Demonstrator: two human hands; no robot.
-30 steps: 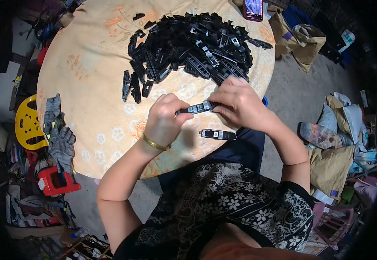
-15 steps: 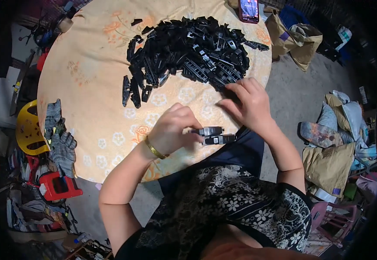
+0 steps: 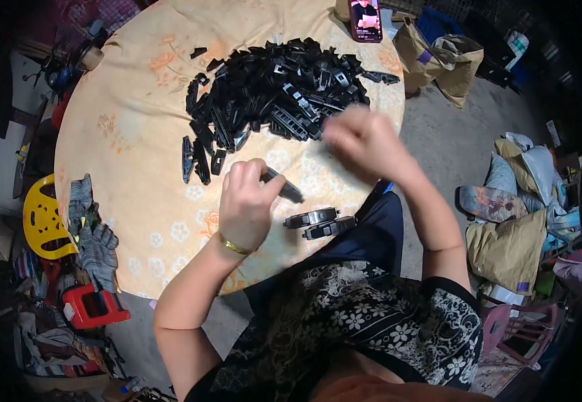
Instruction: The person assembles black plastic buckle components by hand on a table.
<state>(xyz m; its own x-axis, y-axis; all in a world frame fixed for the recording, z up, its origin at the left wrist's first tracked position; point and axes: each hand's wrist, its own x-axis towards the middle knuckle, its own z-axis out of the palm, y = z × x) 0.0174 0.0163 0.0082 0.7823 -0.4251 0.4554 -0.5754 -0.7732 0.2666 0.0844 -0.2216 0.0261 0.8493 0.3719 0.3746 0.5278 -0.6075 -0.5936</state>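
My left hand [image 3: 245,201] is closed on a long, narrow black plastic piece [image 3: 287,187], which sticks out to the right between thumb and fingers. My right hand [image 3: 366,142] is smeared by motion at the right front edge of a heap of black plastic pieces [image 3: 247,100]; whether it holds anything does not show. By the table's front edge, below and between my hands, lie black ribbed pieces [image 3: 311,218] side by side, apart from both hands. Several single pieces [image 3: 201,161] lie at the heap's left front.
The heap lies on a round table with a floral cloth [image 3: 130,154]. A phone with a lit screen [image 3: 366,21] stands at the far edge. Grey gloves [image 3: 97,231] hang at the left edge, beside a yellow stool [image 3: 42,218] and red stool [image 3: 93,306]. Sacks [image 3: 508,251] lie right.
My left hand has moved left, off the pieces near the front edge, and a long black piece now shows in it. My right hand has shifted slightly left over the heap's edge. The view has shifted slightly.
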